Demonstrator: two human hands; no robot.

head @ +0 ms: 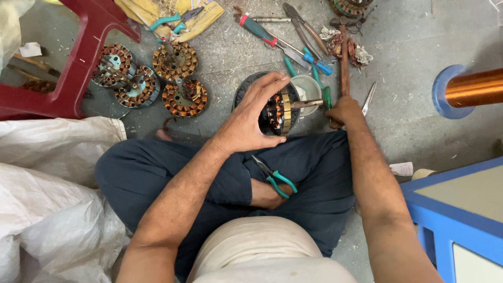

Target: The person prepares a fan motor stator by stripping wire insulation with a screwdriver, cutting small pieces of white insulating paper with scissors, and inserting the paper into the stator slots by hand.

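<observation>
Fingers [272, 86] of the left hand [249, 118] spread wide and curled over the rim of a round motor stator [280, 112], clamping it upright on the floor [414, 47] just ahead of the crossed legs [173, 167]; braced that way, presumably, to steady it against the tool. Right hand [343, 111] closed tight round the wooden handle of a tool [306, 104], shaft lying level and pushed into the stator's side.

Cut off at the right edge: big spool of copper wire [471, 88] and blue box [456, 209], only a corner showing. Red stool [78, 47] and white sacks [52, 199] likewise run out of view at left.

Four other wound stators [175, 62] clustered on the floor by the stool, close but apart from the hands. Screwdrivers and cutters [293, 44] scattered beyond the work, within reach. Green-handled pliers [275, 177] parked on the lap, handy.

Hidden: stator's near face under the palm, tool tip inside the windings, white cup [309, 86] half behind it.
</observation>
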